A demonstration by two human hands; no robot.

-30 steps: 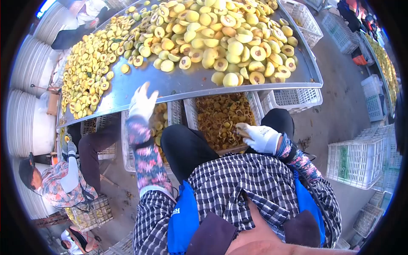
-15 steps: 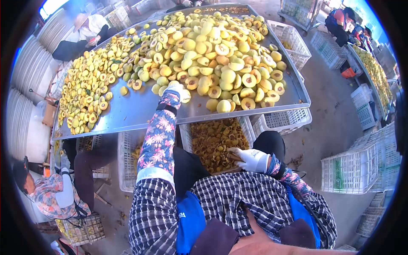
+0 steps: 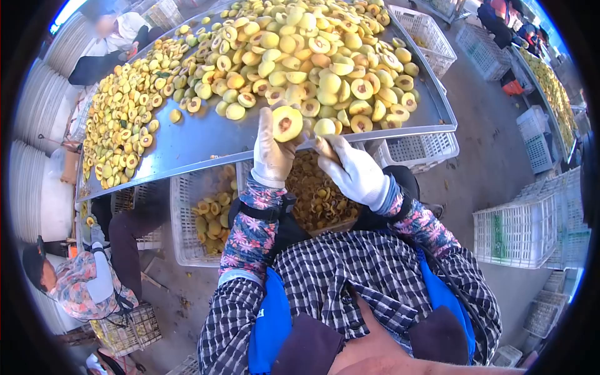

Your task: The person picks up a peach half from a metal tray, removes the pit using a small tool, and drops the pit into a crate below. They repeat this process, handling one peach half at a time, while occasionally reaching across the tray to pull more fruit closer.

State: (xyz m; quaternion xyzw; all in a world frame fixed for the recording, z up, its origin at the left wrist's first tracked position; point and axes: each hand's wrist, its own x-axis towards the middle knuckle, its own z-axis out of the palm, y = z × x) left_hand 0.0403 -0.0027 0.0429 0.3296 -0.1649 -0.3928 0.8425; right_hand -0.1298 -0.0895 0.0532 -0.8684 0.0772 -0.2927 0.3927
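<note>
My left hand, in a white glove, holds up a halved yellow peach, its cut face and brown centre toward me. Close to its right, my gloved right hand is closed round a short tool with a brownish handle; its working end cannot be made out. Just beyond both hands, many peach halves lie heaped on a metal table. Below my hands, a crate holds brown and yellow scraps, partly hidden by my arms.
A white crate with peach halves stands left of my knees. More crates are stacked at the right. One co-worker sits at the left, another across the table. The table's metal edge runs close to my hands.
My left hand has drawn back from the heap with a peach half. My right hand has risen with its tool from above the scrap crate to beside it. The view has shifted slightly.
</note>
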